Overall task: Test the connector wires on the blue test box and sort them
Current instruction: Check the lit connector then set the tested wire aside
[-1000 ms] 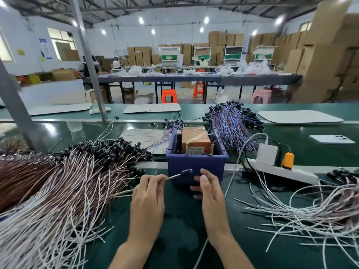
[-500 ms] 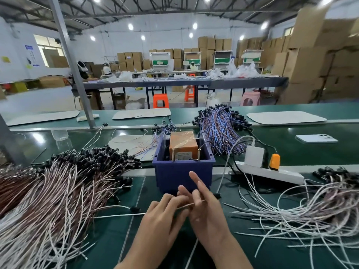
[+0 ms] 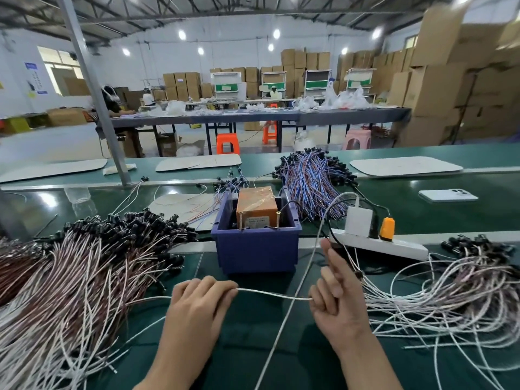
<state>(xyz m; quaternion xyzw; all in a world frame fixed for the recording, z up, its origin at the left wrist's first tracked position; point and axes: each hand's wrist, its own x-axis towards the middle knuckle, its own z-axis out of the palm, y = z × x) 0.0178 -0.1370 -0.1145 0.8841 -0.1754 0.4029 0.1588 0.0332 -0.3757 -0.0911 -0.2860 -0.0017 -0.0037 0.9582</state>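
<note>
the left hand [image 3: 197,302] lies knuckles-up on the green tabletop [image 3: 247,350], fingers curled down and pinching one end of a thin white connector wire [image 3: 261,291]. the right hand [image 3: 337,296] pinches the other end between thumb and bent fingers, its forefinger stretched upward and the rest half curled. the wire runs nearly level between the two hands, just above the tabletop and just in front of the dark blue plastic test box [image 3: 256,251], not touching it.

inside the box sits an orange-brown block wrapped in clear tape [image 3: 254,204], with two brass posts [image 3: 240,220] standing at its near edge.

left of the box spreads a big heap of white and pinkish wires with black connector heads [image 3: 84,277]. on the right lies a looser heap of white wires [image 3: 450,299], just beside the right hand. behind the box, further back, rests a bundle of blue and red wires [image 3: 312,187].

a white power strip [image 3: 394,247] lies right of the box, carrying a white square adapter [image 3: 358,222] and an orange plug [image 3: 387,226]. a long white cable [image 3: 270,356] comes from the adapter and crosses down over the tabletop between the hands. a white phone [image 3: 447,195] lies face down well apart at the far right.
</note>
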